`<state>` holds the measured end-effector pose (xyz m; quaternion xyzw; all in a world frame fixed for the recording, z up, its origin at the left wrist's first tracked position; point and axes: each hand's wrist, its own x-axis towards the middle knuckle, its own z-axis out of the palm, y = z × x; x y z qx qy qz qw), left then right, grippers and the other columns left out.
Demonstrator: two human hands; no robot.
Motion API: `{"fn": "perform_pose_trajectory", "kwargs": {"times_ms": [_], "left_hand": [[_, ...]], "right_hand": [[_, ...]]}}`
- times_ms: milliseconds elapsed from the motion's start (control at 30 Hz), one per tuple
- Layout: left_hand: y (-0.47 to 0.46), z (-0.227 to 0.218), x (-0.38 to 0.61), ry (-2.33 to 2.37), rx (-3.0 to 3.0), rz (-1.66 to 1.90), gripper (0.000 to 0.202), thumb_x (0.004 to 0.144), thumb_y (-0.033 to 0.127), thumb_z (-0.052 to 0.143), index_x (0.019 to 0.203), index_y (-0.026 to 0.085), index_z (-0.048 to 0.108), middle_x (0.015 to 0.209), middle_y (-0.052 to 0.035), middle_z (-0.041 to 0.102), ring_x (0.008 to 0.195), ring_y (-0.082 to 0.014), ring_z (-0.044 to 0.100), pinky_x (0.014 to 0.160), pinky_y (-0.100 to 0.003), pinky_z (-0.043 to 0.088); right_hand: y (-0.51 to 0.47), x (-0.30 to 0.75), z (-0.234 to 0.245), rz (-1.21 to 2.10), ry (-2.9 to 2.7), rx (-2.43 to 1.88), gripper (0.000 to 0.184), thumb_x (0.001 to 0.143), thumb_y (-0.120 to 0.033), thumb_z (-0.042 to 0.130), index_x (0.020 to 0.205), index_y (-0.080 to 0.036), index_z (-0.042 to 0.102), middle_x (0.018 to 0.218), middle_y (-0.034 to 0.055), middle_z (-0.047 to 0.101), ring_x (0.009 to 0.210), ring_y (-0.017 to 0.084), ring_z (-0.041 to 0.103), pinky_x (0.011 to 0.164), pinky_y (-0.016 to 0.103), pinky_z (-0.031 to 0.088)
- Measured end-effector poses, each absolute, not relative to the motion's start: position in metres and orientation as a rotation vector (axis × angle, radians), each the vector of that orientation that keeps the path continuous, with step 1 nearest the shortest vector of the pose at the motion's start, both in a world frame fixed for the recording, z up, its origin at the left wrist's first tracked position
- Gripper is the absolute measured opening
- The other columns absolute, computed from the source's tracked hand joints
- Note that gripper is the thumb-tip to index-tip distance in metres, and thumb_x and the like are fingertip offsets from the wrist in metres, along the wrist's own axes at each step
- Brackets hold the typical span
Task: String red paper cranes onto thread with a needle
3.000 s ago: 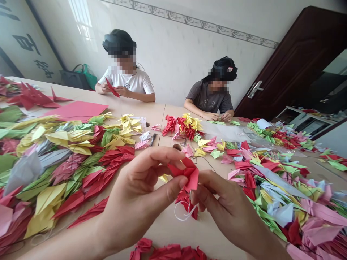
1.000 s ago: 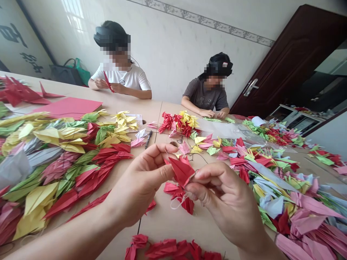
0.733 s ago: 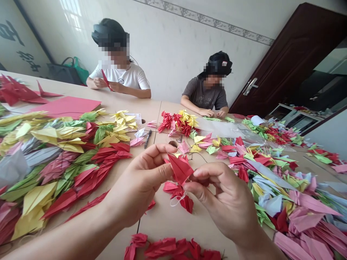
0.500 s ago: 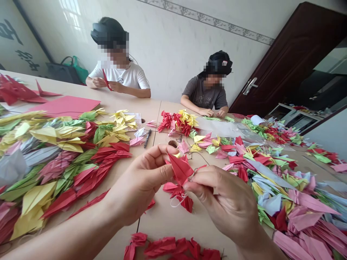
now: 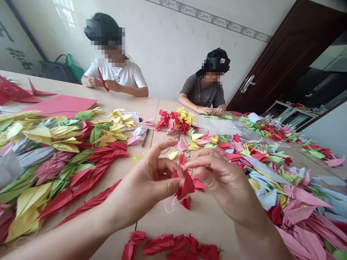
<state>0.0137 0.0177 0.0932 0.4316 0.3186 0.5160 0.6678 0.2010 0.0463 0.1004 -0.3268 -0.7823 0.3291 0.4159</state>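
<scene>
At the near edge of the counter [image 5: 189, 231], the left hand [image 5: 142, 184] and the right hand [image 5: 221, 180] face each other, with the red crane [image 5: 187, 186] between them, raised above the counter surface.

Left hand pose: the forearm enters from the lower left and lies low across the view. The thumb and curled fingers close on the left side of the crane, grasping it. The index finger is lifted and curved, apart from the paper.

Right hand pose: the forearm enters from the lower right and angles upward. The fingers extend leftward and bend over the crane's upper right side. The hand is partly closed; whether it grips the paper cannot be determined.

A white thread [image 5: 169, 206] loops below the crane, left of its lower red folds.

Surroundings: paper cranes in mixed colours [image 5: 67, 155] lie heaped left of the hands, and a second heap [image 5: 284, 180] lies to the right. A row of red cranes [image 5: 168, 245] lies nearest the viewer. Farther along the counter are a pen [image 5: 145, 137] and a pink sheet [image 5: 61, 105].

Co-workers: a person in a white shirt [image 5: 116, 76] holds a red paper [image 5: 102, 79] in both hands. A person in a grey shirt [image 5: 203, 95] rests both hands together at the far counter edge.
</scene>
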Motion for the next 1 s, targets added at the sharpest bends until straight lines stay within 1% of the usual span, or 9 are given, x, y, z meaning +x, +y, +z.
{"fn": "perform_pose_trajectory", "kwargs": {"times_ms": [100, 167, 233, 333, 467, 733, 800, 900, 1000], "left_hand": [[0.015, 0.092, 0.016, 0.824, 1.091, 1.139, 0.088, 0.077, 0.016, 0.076, 0.149, 0.033, 0.028, 0.071, 0.0051, 0.066, 0.056, -0.0093, 0.060, 0.050, -0.016, 0.044], [0.015, 0.090, 0.017, 0.874, 1.140, 1.102, 0.094, 0.079, 0.016, 0.074, 0.154, 0.034, 0.019, 0.072, 0.0036, 0.066, 0.056, -0.0095, 0.059, 0.049, -0.017, 0.043], [0.015, 0.088, 0.017, 0.880, 1.166, 1.076, 0.096, 0.080, 0.015, 0.072, 0.155, 0.032, 0.015, 0.074, 0.0015, 0.067, 0.058, -0.0107, 0.060, 0.048, -0.017, 0.043], [0.018, 0.085, 0.016, 0.846, 1.184, 1.077, 0.097, 0.080, 0.013, 0.072, 0.156, 0.031, 0.013, 0.074, 0.0015, 0.066, 0.061, -0.0118, 0.061, 0.051, -0.017, 0.044], [0.020, 0.086, 0.014, 0.839, 1.233, 1.082, 0.100, 0.079, 0.010, 0.073, 0.155, 0.035, 0.013, 0.073, 0.0023, 0.065, 0.063, -0.0126, 0.061, 0.052, -0.018, 0.045], [0.018, 0.088, 0.013, 0.853, 1.289, 1.042, 0.095, 0.081, 0.015, 0.071, 0.155, 0.032, 0.015, 0.074, 0.0013, 0.067, 0.063, -0.0121, 0.058, 0.055, -0.019, 0.044], [0.018, 0.088, 0.013, 0.850, 1.312, 1.035, 0.093, 0.081, 0.015, 0.070, 0.155, 0.033, 0.016, 0.075, 0.0014, 0.067, 0.064, -0.0121, 0.058, 0.056, -0.020, 0.045], [0.018, 0.088, 0.013, 0.851, 1.348, 1.016, 0.091, 0.081, 0.014, 0.069, 0.154, 0.032, 0.018, 0.075, 0.0018, 0.065, 0.064, -0.0124, 0.058, 0.058, -0.022, 0.045], [0.018, 0.087, 0.015, 0.843, 1.333, 1.001, 0.091, 0.080, 0.015, 0.068, 0.154, 0.031, 0.018, 0.078, 0.0015, 0.063, 0.068, -0.0140, 0.060, 0.063, -0.025, 0.047]], "right_hand": [[0.047, 0.198, 0.102, 0.943, -1.999, -0.879, 0.008, 0.091, -0.029, 0.065, 0.092, -0.025, 0.073, 0.093, 0.0033, 0.065, 0.095, 0.019, 0.062, 0.075, 0.029, 0.051], [0.046, 0.195, 0.102, 0.988, -1.993, -0.912, 0.005, 0.088, -0.026, 0.067, 0.087, -0.023, 0.072, 0.091, 0.0030, 0.065, 0.090, 0.018, 0.062, 0.070, 0.028, 0.050], [0.045, 0.193, 0.102, 0.989, -2.018, -0.923, 0.007, 0.088, -0.023, 0.066, 0.081, -0.021, 0.068, 0.085, 0.0021, 0.063, 0.083, 0.017, 0.060, 0.066, 0.027, 0.048], [0.043, 0.192, 0.101, 0.925, -2.004, -0.899, 0.014, 0.091, -0.020, 0.059, 0.076, -0.020, 0.059, 0.079, 0.0009, 0.058, 0.075, 0.015, 0.055, 0.065, 0.027, 0.045], [0.043, 0.190, 0.096, 0.902, -1.889, -0.853, 0.015, 0.094, -0.021, 0.054, 0.080, -0.020, 0.053, 0.080, 0.0002, 0.052, 0.070, 0.013, 0.050, 0.061, 0.025, 0.043], [0.043, 0.186, 0.091, 0.821, -1.950, -0.778, 0.014, 0.096, -0.021, 0.054, 0.082, -0.021, 0.055, 0.083, 0.0013, 0.055, 0.080, 0.015, 0.054, 0.071, 0.028, 0.046], [0.042, 0.186, 0.091, 0.902, -1.917, -0.778, 0.014, 0.096, -0.023, 0.054, 0.082, -0.021, 0.055, 0.079, 0.0000, 0.056, 0.073, 0.013, 0.055, 0.066, 0.027, 0.047], [0.042, 0.186, 0.090, 1.129, -1.815, -0.769, 0.014, 0.099, -0.025, 0.050, 0.086, -0.021, 0.054, 0.074, -0.0028, 0.061, 0.060, 0.009, 0.057, 0.052, 0.020, 0.044], [0.042, 0.188, 0.089, 1.186, -1.735, -0.751, 0.011, 0.100, -0.024, 0.050, 0.089, -0.022, 0.053, 0.076, -0.0034, 0.066, 0.059, 0.007, 0.061, 0.048, 0.015, 0.044]]}}
